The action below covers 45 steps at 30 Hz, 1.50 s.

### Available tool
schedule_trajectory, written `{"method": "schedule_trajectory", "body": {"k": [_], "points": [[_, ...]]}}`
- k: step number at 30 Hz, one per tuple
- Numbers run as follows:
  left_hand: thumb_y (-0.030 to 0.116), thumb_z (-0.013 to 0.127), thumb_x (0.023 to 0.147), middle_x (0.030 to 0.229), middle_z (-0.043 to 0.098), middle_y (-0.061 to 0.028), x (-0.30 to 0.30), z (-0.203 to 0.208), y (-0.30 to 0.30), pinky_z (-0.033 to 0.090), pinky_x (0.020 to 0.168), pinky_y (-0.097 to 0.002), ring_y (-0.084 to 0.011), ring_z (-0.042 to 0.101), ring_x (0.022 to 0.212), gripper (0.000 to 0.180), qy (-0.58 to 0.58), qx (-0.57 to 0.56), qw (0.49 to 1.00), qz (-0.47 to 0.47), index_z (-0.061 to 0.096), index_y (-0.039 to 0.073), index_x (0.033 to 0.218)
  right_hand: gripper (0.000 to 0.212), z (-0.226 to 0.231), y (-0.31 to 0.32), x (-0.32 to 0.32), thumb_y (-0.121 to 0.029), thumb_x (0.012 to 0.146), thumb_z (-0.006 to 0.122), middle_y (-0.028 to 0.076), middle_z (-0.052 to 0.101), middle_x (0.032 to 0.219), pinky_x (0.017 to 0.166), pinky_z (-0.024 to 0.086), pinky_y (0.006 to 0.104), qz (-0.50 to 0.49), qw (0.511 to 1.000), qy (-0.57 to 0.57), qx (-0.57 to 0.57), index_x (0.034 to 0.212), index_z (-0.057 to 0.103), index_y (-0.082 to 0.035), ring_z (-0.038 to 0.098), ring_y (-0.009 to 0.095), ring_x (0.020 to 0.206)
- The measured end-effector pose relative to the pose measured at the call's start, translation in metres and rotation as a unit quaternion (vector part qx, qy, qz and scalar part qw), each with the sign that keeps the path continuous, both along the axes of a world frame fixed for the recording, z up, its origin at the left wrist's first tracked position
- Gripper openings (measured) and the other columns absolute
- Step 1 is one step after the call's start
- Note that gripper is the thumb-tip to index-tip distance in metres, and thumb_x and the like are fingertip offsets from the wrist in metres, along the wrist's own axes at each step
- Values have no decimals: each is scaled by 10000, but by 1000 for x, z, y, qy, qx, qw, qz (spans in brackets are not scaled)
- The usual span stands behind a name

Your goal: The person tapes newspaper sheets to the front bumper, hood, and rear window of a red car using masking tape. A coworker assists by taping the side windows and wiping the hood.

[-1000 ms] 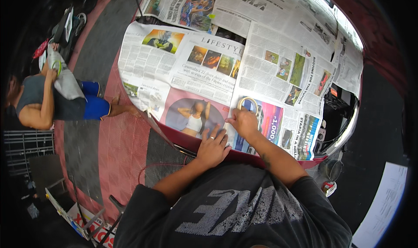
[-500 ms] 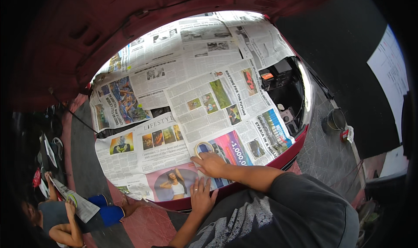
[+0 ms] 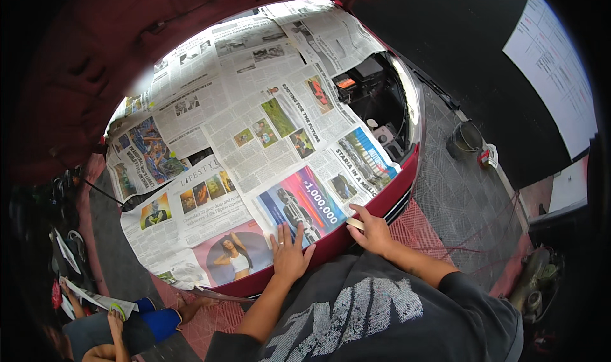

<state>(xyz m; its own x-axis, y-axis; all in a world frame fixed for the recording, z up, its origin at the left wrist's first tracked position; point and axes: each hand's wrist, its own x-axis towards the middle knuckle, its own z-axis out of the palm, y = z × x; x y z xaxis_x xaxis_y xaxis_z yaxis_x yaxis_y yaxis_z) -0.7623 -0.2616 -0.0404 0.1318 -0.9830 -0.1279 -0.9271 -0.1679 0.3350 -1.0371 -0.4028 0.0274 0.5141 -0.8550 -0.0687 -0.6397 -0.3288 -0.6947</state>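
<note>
Overlapping newspaper sheets [image 3: 242,158] cover most of a red car's engine bay. My left hand [image 3: 291,254] lies near the front edge, fingers spread and pressing on a printed page with a colourful advert; a ring shows on one finger. At the car's red front edge [image 3: 331,249], my right hand [image 3: 372,233] grips a roll of masking tape [image 3: 355,224], seen almost edge-on. Part of the roll is hidden by the fingers. Whether a strip of tape runs from it to the paper, I cannot tell.
The raised red hood [image 3: 83,76] hangs over the far left. Uncovered engine parts [image 3: 382,107] show at the right. A dark bucket [image 3: 466,139] stands on the floor at right. Low at the left, another person [image 3: 95,336] holds newspaper and a green tape roll [image 3: 118,310].
My right hand has moved right with the tape roll, from on the paper to the car's front edge. My left hand stays on the paper. The view has shifted.
</note>
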Motion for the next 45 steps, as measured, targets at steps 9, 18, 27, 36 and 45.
{"method": "schedule_trajectory", "body": {"k": [9, 18, 27, 36, 45], "points": [[597, 629, 1112, 1853, 333, -292, -46, -2, 0, 178, 1384, -705, -493, 264, 1735, 904, -37, -24, 998, -51, 414, 12, 1768, 708, -4, 10, -55, -83, 1012, 746, 241, 794, 1188, 1052, 529, 556, -85, 993, -8, -79, 1680, 512, -112, 705, 431, 1147], [578, 662, 1099, 1881, 285, -268, -103, 20, -8, 129, 1396, -697, -516, 192, 1751, 910, -40, -1, 998, 37, 414, 9, 1765, 645, -16, -45, -112, -92, 1078, 733, 210, 843, 1254, 1042, 598, 420, -81, 981, -153, 90, 1667, 471, -66, 813, 345, 1195], [474, 762, 1054, 1824, 335, -313, -202, 63, -24, 230, 1391, -680, -551, 241, 1721, 887, 3, 36, 981, 191, 404, 119, 1784, 560, -44, -124, -194, -151, 1202, 623, 198, 787, 1330, 999, 608, 355, -9, 917, -352, 187, 1696, 405, 1, 763, 214, 1149], [466, 733, 1079, 1832, 336, -303, -322, 84, 41, 238, 1395, -657, -545, 213, 1736, 849, 51, 29, 917, 394, 389, 185, 1803, 510, -56, -165, -212, -129, 1192, 619, 203, 813, 1173, 912, 612, 338, 94, 877, -278, 381, 1646, 425, -3, 775, 204, 942], [474, 754, 1058, 1813, 352, -334, -349, 78, 108, 254, 1386, -665, -567, 224, 1725, 885, 54, 67, 883, 462, 383, 174, 1803, 477, -6, -161, -144, -98, 1198, 592, 205, 813, 1169, 950, 587, 338, 111, 871, -341, 336, 1645, 450, -10, 769, 201, 932]]}}
